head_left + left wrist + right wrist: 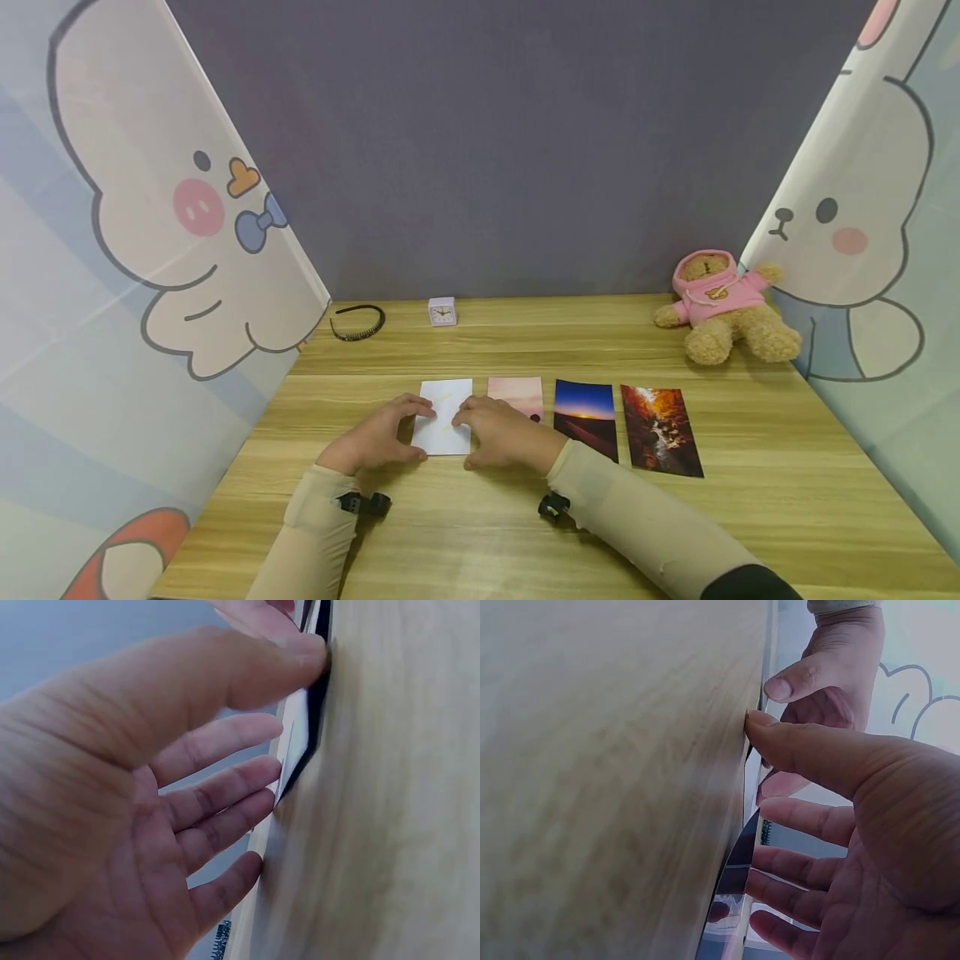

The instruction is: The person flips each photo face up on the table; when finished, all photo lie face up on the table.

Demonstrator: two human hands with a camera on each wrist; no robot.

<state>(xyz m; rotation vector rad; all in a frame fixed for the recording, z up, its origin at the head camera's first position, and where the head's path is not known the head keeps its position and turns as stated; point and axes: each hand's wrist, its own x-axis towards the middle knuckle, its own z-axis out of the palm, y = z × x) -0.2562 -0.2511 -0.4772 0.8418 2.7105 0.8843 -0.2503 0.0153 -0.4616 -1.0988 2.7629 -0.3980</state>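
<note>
A white card (442, 442) with faint yellow marks lies on the wooden table between my hands. At its left side, my left hand (377, 437) touches it, thumb by the near corner and fingers fairly straight along the edge. On the opposite side my right hand (504, 433) has its thumb at the near right corner and its fingertips over the card. The left wrist view shows the card's edge (297, 735) beside extended fingers. Just right of it lies a pale pink picture card (515, 389), partly hidden by my right hand.
A sunset picture (585, 404) and an autumn stream picture (662, 429) lie in a row to the right. Toward the back are a black headband (360, 337), a small white clock (442, 312) and a teddy bear in a pink hoodie (723, 300). A dark panel (510, 150) stands behind the table.
</note>
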